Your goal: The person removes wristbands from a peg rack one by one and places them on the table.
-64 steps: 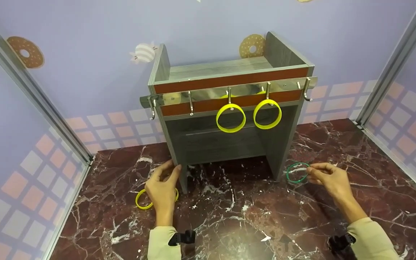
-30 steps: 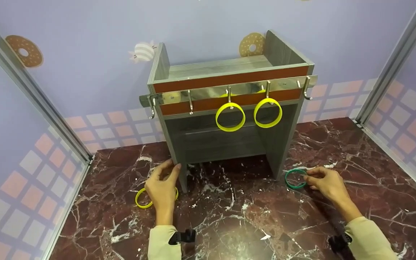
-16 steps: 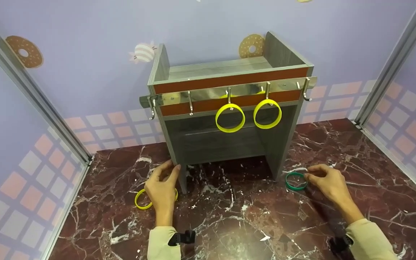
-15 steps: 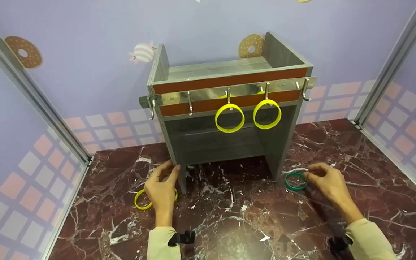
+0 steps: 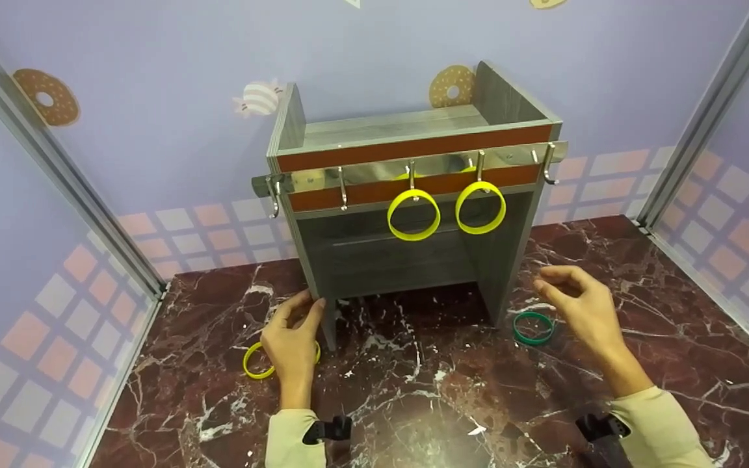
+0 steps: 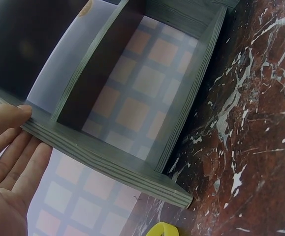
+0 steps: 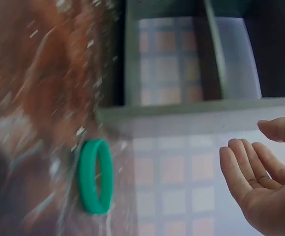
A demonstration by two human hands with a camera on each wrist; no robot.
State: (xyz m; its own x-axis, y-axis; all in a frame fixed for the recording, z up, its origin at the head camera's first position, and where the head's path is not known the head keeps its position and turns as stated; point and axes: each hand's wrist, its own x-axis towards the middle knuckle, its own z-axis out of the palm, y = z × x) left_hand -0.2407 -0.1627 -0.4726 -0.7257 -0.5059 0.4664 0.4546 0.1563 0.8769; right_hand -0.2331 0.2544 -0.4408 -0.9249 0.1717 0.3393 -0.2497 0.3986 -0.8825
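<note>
A grey wood-grain shelf unit (image 5: 391, 250) stands on the marbled tabletop, a metal hook rail (image 5: 365, 172) across its front. My left hand (image 5: 290, 341) holds the edge of its left side panel (image 6: 103, 164), thumb on the inner face and fingers on the outer. Partly hidden behind that hand lies a yellow ring (image 5: 256, 372). My right hand (image 5: 589, 312) is raised off the table, its relaxed fingers holding nothing. Below it, by the foot of the right panel, a green ring (image 5: 517, 337) lies flat. Two more yellow rings, one central (image 5: 399, 234) and one further right (image 5: 469, 229), hang from hooks.
Bare hooks show at the left end, left of centre (image 5: 343, 195) and at the right end (image 5: 550, 170) of the rail. A patterned wall (image 5: 173, 130) rises behind the shelf, with side panels at left and right. Small white flecks dot the marbled tabletop (image 5: 407, 416).
My right hand has lowered the green ring to the tabletop, let go of it, and lifted away toward the shelf. The left hand has stayed on the left panel.
</note>
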